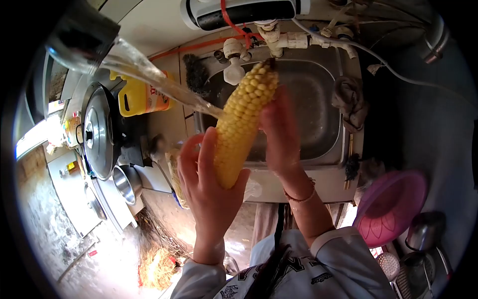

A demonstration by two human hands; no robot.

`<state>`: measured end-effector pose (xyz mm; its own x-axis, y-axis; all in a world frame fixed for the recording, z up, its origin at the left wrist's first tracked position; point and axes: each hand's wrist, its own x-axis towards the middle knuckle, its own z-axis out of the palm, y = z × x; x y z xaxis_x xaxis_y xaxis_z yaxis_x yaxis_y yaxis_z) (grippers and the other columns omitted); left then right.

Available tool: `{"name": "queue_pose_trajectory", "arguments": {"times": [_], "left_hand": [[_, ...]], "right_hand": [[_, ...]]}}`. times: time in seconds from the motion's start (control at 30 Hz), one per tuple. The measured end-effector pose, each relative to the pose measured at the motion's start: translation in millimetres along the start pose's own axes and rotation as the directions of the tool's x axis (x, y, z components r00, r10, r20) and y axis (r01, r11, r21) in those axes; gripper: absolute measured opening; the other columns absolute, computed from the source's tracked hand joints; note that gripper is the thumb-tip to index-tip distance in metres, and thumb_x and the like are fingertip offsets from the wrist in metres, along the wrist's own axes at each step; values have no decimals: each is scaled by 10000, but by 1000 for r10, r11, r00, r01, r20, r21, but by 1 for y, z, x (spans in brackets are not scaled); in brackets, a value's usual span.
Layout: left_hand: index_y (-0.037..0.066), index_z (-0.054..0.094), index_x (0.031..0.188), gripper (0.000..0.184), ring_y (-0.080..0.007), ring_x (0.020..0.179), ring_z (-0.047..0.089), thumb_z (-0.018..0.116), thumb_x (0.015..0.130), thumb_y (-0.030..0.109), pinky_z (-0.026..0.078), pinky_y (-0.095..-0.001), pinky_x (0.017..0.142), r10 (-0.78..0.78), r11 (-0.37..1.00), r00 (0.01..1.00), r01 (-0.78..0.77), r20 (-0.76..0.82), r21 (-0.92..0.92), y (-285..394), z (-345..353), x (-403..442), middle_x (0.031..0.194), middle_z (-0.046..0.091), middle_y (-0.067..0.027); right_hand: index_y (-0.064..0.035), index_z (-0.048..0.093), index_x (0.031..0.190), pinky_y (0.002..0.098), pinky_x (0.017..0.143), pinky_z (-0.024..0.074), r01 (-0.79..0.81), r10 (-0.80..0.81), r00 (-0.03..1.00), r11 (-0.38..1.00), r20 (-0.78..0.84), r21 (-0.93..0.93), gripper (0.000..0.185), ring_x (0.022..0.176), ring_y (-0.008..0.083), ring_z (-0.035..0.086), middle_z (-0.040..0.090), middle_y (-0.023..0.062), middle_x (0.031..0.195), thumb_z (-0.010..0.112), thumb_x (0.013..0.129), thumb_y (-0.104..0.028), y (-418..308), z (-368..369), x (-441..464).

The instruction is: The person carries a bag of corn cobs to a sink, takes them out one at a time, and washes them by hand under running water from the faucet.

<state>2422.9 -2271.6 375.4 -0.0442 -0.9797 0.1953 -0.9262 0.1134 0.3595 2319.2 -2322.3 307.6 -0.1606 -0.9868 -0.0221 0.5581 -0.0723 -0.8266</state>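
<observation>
An ear of corn (241,117), husked and yellow with a dark tip, is held tilted over the metal sink (318,117). My left hand (211,177) is closed around its lower end. Against the cob's right side is my right hand (281,132), blurred by motion, with its fingers partly hidden behind the corn. A stream of water (159,79) runs from a dark metallic spout (84,42) at the upper left onto the middle of the cob.
White pipe fittings (289,40) stand behind the sink. A grey cloth (350,102) hangs on its right rim. To the left are a yellow jug (137,99), a lidded pan (97,132) and a steel bowl (127,183). A pink basin (391,207) sits lower right.
</observation>
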Motion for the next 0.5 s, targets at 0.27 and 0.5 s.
{"name": "queue_pose_trajectory", "arguments": {"times": [0.27,0.5], "left_hand": [[182,559,1128,618,-233,833,474,693,551,9,377,-332,759,134,990,985,-128,-110,61,5,0,-6,991,544,-58],[168,578,1094,559,-225,838,481,696,570,13,369,-339,783,131,959,974,-77,-183,273,0,-2,-10,991,552,-42]], "right_hand": [[-13,497,1074,241,761,454,-56,31,997,902,66,427,208,860,97,550,575,40,959,393,901,-62,11,4,-9],[-23,429,1148,269,835,426,-146,196,979,858,-51,492,257,985,109,503,519,65,1078,403,919,-138,5,14,-17]]}}
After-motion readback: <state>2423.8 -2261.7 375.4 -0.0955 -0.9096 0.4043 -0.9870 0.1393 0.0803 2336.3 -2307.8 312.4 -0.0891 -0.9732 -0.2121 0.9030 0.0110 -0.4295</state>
